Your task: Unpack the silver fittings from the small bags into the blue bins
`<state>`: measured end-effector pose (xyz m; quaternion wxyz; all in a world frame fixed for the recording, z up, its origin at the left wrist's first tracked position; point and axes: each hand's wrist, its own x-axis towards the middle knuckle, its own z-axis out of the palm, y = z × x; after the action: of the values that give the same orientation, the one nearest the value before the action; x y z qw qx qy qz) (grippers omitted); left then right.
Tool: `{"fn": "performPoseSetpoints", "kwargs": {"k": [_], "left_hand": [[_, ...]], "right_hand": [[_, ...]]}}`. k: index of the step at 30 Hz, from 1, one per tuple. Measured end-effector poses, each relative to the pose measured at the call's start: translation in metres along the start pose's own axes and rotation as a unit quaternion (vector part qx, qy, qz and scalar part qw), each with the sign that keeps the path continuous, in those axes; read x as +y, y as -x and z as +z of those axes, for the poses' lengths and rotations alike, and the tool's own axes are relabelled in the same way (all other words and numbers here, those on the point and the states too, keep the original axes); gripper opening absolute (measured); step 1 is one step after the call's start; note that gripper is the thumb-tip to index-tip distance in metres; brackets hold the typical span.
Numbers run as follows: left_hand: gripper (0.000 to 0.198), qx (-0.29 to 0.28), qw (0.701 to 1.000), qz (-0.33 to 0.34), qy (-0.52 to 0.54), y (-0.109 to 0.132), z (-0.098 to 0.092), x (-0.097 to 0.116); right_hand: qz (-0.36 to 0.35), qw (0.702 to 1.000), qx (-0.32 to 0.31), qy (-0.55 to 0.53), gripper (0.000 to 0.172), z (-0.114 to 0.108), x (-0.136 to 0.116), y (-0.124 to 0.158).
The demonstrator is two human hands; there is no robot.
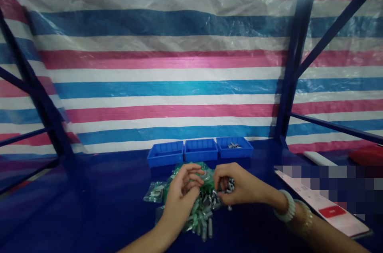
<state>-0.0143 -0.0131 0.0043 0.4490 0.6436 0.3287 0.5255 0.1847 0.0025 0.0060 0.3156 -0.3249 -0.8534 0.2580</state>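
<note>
A heap of small silvery metal parts (206,221) lies on the blue table, mixed with green-tinted clear plastic bags (176,171). My left hand (184,191) rests at the heap's left side, its fingers loosely bent and apart, with nothing visible in them. On the right side of the heap, my right hand (236,185) has its thumb and fingers curled together around a few small metal parts (230,186); their exact shape is too small to tell. A separate clear bag (155,192) with small pieces inside lies left of my left hand.
Three blue bins stand in a row behind the heap: a left bin (166,159), a middle bin (201,155) and a right bin (239,152) holding several metal pieces (234,145). A phone-like pink screen (326,207) lies at right. Blue frame posts (290,85) flank the table.
</note>
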Motion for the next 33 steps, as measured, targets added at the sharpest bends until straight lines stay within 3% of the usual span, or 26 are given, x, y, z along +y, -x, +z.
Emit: {"fn": "performPoseSetpoints", "kwargs": {"k": [6,11,16,20,24,28,33], "left_hand": [[0.031,-0.034,0.994,0.028,-0.099,0.008,0.002,0.008],[0.035,-0.048,0.994,0.008,-0.101,0.010,0.004,0.009],[0.042,-0.081,0.995,-0.058,-0.007,0.010,0.005,0.004],[0.051,-0.119,0.973,-0.162,0.112,0.011,0.007,-0.001],[0.053,-0.124,0.951,-0.196,0.204,0.010,0.009,0.001],[0.057,-0.116,0.948,-0.191,0.229,0.006,0.007,0.004],[0.073,-0.117,0.975,-0.110,0.153,0.001,0.000,0.003]], "right_hand": [[0.086,0.985,0.051,-0.138,0.007,0.001,0.000,-0.004],[-0.004,0.989,0.146,-0.015,0.014,0.003,-0.009,-0.002],[-0.092,0.973,0.203,0.055,0.018,0.008,-0.016,0.000],[-0.127,0.970,0.199,0.063,0.023,0.012,-0.016,0.001],[-0.138,0.968,0.203,0.059,0.017,0.011,-0.019,0.001],[-0.092,0.967,0.237,0.012,0.008,0.007,-0.017,0.000],[0.005,0.959,0.261,-0.106,0.011,0.011,-0.008,-0.004]]}}
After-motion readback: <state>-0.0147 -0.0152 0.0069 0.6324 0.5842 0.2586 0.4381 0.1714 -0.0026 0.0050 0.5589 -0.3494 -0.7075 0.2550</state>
